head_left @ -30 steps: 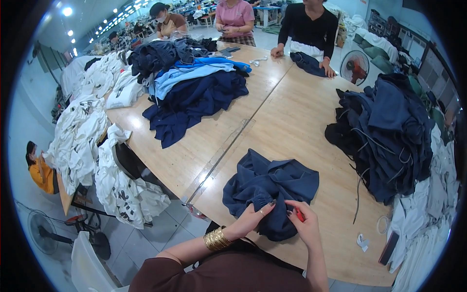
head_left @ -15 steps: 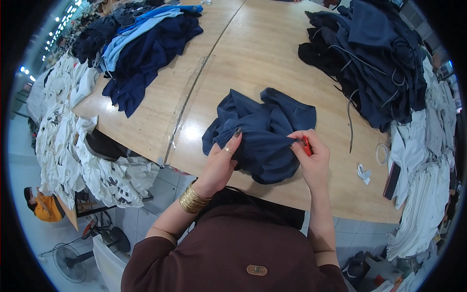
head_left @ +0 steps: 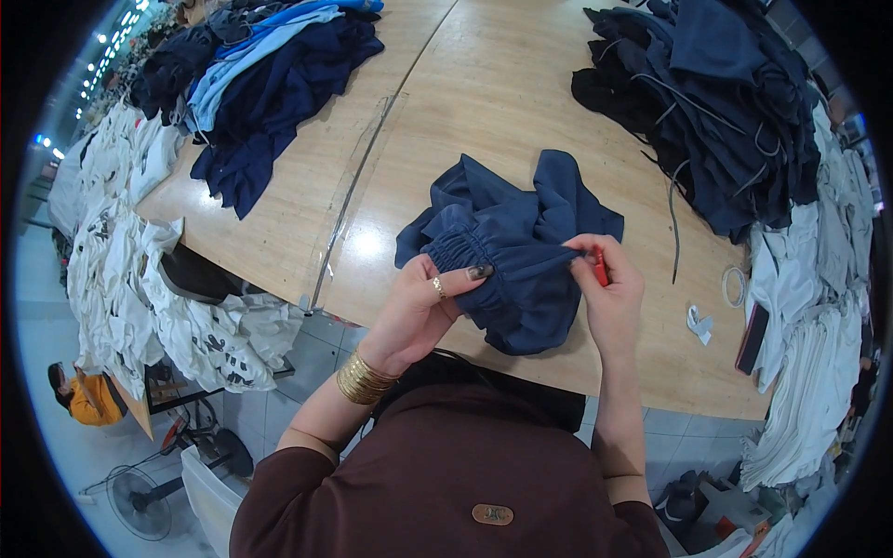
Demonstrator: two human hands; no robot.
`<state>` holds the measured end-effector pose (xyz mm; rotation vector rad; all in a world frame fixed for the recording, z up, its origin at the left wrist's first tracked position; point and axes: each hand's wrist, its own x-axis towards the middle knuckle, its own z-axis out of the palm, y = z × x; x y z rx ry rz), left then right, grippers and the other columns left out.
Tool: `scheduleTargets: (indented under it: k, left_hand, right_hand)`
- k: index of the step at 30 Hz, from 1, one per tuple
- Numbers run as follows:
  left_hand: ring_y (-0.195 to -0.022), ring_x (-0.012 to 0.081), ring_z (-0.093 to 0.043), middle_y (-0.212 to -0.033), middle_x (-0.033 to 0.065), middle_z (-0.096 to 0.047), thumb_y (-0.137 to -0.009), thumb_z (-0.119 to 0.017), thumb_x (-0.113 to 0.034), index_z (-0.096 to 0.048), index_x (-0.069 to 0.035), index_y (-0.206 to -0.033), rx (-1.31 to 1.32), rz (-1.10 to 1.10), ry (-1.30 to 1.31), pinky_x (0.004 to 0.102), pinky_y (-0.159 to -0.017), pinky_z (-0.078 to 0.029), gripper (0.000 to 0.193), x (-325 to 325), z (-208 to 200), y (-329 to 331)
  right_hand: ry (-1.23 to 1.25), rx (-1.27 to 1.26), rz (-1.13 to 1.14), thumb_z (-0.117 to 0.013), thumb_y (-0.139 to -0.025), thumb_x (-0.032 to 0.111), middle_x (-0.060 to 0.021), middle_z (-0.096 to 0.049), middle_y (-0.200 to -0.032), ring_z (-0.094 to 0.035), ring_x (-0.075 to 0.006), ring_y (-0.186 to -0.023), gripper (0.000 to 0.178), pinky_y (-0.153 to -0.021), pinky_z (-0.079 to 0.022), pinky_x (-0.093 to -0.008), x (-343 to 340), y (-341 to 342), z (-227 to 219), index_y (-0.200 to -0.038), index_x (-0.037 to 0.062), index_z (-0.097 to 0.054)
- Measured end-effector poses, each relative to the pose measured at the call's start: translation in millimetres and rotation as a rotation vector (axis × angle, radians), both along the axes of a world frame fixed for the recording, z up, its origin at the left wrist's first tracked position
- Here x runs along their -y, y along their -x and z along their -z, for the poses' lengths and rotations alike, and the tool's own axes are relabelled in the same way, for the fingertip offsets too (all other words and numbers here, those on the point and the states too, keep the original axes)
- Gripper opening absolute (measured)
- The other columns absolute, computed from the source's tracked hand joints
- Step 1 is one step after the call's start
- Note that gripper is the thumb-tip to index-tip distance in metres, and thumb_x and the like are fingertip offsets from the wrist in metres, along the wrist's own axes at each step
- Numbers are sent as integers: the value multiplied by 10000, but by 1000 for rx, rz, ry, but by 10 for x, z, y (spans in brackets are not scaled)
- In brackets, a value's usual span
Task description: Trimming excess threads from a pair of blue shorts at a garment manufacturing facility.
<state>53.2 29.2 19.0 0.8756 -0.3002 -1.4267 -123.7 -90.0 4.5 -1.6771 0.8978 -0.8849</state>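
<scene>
A crumpled navy garment (head_left: 530,279) with a gathered elastic band (head_left: 456,246) lies on the table in front of me. My left hand (head_left: 423,302) is closed on the elastic band, thumb on top and the fingers hidden under the cloth. At the garment's right side, my right hand (head_left: 609,284) pinches a fold of the fabric between thumb and fingertips. Tucked inside that same hand is a small red tool (head_left: 600,267), mostly covered by the fingers, so its kind does not show.
Dark navy garments with loose cords form a heap (head_left: 716,112) at the far right; blue ones make another pile (head_left: 279,102) at the far left. White garments (head_left: 116,251) hang along the left edge, more (head_left: 809,372) at the right. A white scrap (head_left: 699,324) lies on the table (head_left: 446,112).
The garment has shifted slightly right and its elastic band is turned more into view. Both hands have moved a little to the right, still gripping the cloth.
</scene>
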Motion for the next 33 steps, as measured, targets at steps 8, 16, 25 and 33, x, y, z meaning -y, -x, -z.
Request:
scheduleTargets:
  k: [8,16,25,33]
  left_hand:
    - [-782,97,-615,-877,75,-646,-798,-668,-52,-591,4,-848,110,-150,-84,218,-615,-469,108,83,76,-10]
    - [-521,-9,-421,-604,-72,-532,-812,-684,-184,-616,-63,-660,284,-81,-100,183,-439,-286,206,121,234,101]
    - [-531,-6,-324,-593,-98,-411,-835,-665,-223,-523,-99,-655,256,-67,-23,196,-447,-230,260,135,186,75]
    - [-619,8,-412,-731,-45,-485,-831,-673,-199,-509,-51,-816,171,-15,-76,156,-521,-350,221,173,282,42]
  right_hand:
    - [513,57,-140,-653,-618,-139,-64,-541,-772,-567,-151,-673,343,-553,-455,-242,-133,-187,-424,-903,51,-672]
    - [470,-41,-115,-699,-663,-83,-74,-520,-777,-537,-154,-655,213,-547,-429,-235,-256,-255,-215,-847,13,-651]
    - [586,-109,-16,-625,-669,-100,-120,-535,-775,-547,-250,-692,197,-588,-435,-299,-295,-388,-124,-833,5,-599]
    - [603,-174,37,-604,-671,-75,-132,-543,-823,-577,-286,-719,197,-591,-460,-340,-165,-430,-11,-842,24,-591]
